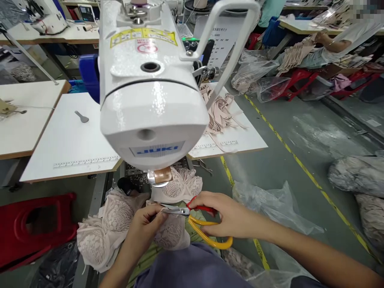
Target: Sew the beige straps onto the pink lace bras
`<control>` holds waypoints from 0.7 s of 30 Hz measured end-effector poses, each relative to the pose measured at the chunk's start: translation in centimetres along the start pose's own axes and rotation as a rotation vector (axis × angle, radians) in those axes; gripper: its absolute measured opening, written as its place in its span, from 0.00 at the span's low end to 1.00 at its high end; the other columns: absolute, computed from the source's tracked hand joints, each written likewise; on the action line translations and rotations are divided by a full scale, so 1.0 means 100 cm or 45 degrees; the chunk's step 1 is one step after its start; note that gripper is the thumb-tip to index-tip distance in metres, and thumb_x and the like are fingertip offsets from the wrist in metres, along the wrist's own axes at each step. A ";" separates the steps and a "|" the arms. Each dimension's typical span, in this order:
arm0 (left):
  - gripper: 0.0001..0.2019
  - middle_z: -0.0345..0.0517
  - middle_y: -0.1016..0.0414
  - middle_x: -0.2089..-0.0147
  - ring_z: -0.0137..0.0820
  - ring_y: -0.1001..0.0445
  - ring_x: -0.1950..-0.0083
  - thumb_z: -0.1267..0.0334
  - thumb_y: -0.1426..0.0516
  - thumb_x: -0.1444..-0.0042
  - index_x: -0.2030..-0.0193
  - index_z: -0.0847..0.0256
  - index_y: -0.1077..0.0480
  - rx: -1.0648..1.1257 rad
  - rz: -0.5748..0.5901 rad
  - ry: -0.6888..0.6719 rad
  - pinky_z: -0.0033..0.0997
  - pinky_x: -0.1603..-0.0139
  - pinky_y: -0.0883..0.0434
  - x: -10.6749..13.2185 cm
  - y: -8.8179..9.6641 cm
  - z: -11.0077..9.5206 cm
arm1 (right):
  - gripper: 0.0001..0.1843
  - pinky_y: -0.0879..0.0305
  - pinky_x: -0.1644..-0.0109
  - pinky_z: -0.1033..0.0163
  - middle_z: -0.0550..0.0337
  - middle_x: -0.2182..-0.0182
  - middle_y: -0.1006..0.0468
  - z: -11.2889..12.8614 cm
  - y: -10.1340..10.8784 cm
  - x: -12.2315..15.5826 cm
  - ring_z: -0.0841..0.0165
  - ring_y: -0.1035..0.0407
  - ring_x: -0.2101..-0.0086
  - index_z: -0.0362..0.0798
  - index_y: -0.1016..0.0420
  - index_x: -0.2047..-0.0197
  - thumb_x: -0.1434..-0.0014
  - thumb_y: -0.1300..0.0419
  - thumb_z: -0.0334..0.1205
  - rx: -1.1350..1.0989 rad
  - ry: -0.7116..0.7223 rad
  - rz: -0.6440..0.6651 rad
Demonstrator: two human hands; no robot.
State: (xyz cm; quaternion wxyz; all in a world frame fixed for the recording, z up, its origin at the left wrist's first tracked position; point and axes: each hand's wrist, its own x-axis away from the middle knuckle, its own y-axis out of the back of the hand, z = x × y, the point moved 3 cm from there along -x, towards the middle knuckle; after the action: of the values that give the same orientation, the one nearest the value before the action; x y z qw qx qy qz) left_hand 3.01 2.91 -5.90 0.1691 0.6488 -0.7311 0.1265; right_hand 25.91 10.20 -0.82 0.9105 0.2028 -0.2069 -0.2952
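Note:
My right hand (pixel 223 214) is closed round the red and yellow handles of a pair of scissors (pixel 207 232). The scissor blades point left and reach to the fingertips of my left hand (pixel 149 219), which pinch the edge of a pale pink lace bra (pixel 172 232). That bra lies partly across my lap, and its upper cup (pixel 177 186) is under the sewing machine head (pixel 153 116). Whether the blades are closed on a thread or on fabric is too small to tell. More lace bra cups (pixel 111 224) lie to the left of my left hand.
Pink straps (pixel 220 110) are heaped on the right part of the white table (pixel 252 140). A grey spoon-shaped piece (pixel 81 117) lies on its left part. A red stool (pixel 36 228) stands at left; plastic bags (pixel 270 204) lie on the floor at right. Another person's arm (pixel 336 43) shows at upper right.

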 end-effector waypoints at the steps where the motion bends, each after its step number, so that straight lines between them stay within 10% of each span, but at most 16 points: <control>1: 0.18 0.40 0.35 0.73 0.26 0.43 0.71 0.48 0.41 0.42 0.68 0.62 0.22 0.012 0.007 -0.002 0.25 0.72 0.46 0.001 0.000 0.000 | 0.23 0.34 0.57 0.62 0.58 0.57 0.22 -0.001 -0.001 -0.001 0.63 0.28 0.60 0.54 0.24 0.49 0.51 0.31 0.37 0.003 -0.003 0.010; 15: 0.20 0.35 0.46 0.76 0.23 0.53 0.74 0.47 0.41 0.42 0.74 0.62 0.29 0.050 0.047 0.062 0.25 0.75 0.53 0.002 -0.001 0.007 | 0.23 0.40 0.69 0.67 0.59 0.67 0.23 -0.007 -0.001 -0.003 0.71 0.36 0.73 0.52 0.21 0.46 0.46 0.31 0.41 -0.012 0.013 0.059; 21: 0.20 0.41 0.33 0.72 0.26 0.40 0.70 0.47 0.42 0.42 0.71 0.63 0.25 0.056 0.063 0.116 0.24 0.71 0.44 0.000 -0.005 0.005 | 0.21 0.40 0.70 0.68 0.59 0.66 0.21 -0.014 0.000 0.009 0.72 0.34 0.73 0.54 0.21 0.46 0.44 0.33 0.43 -0.102 -0.085 0.015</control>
State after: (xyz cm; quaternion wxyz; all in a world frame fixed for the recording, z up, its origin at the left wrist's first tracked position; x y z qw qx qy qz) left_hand 3.43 2.69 -6.36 0.1847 0.6276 -0.7356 0.1759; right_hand 27.31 9.96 -1.78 0.9122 0.1548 -0.2261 -0.3045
